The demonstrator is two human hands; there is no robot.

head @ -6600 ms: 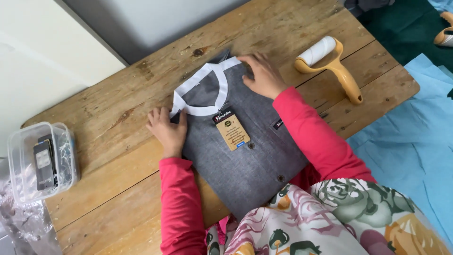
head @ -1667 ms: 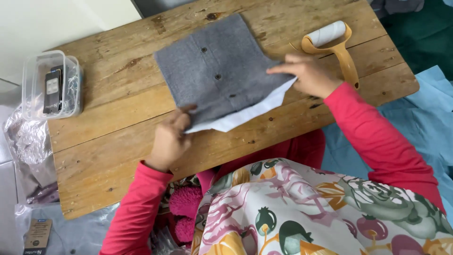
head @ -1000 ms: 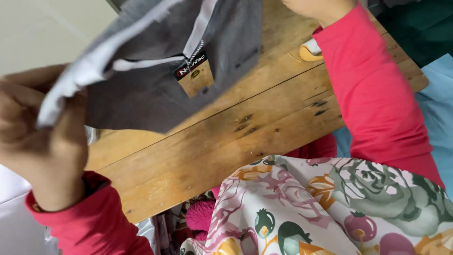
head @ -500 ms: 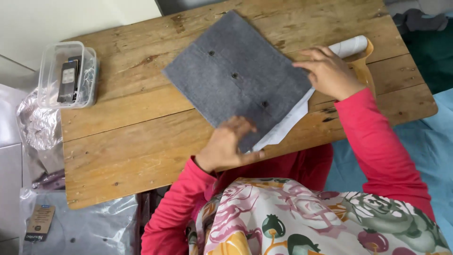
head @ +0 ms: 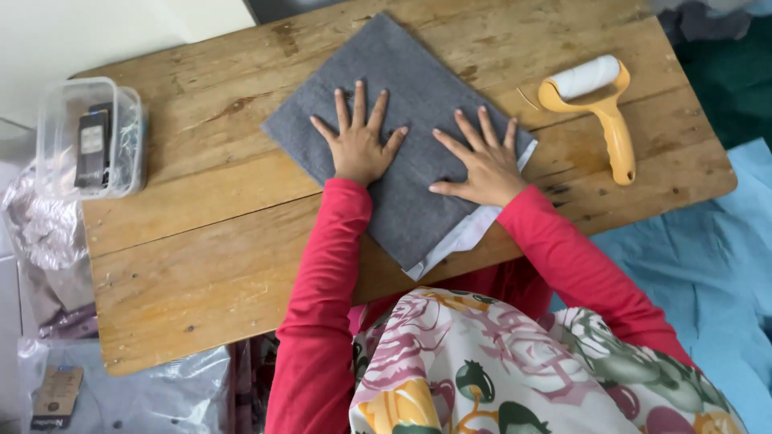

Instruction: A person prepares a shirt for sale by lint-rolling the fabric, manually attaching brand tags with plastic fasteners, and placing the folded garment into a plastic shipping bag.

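Note:
A folded grey garment [head: 402,96] lies face down on the wooden table [head: 201,241], with a white edge showing at its near right corner. My left hand [head: 359,137] rests flat on the garment's middle, fingers spread. My right hand [head: 482,161] presses flat on it just to the right, fingers spread too. Both sleeves are red.
A yellow-handled lint roller [head: 599,100] lies on the table to the right. A clear plastic box [head: 88,137] holding a dark object stands at the left edge. Clear plastic bags [head: 121,394] and a brown tag lie below left. Blue cloth [head: 708,273] covers the floor right.
The garment was lifted off the table, turned over and laid down with its back up. Both hands let go of its edges and now lie flat on it.

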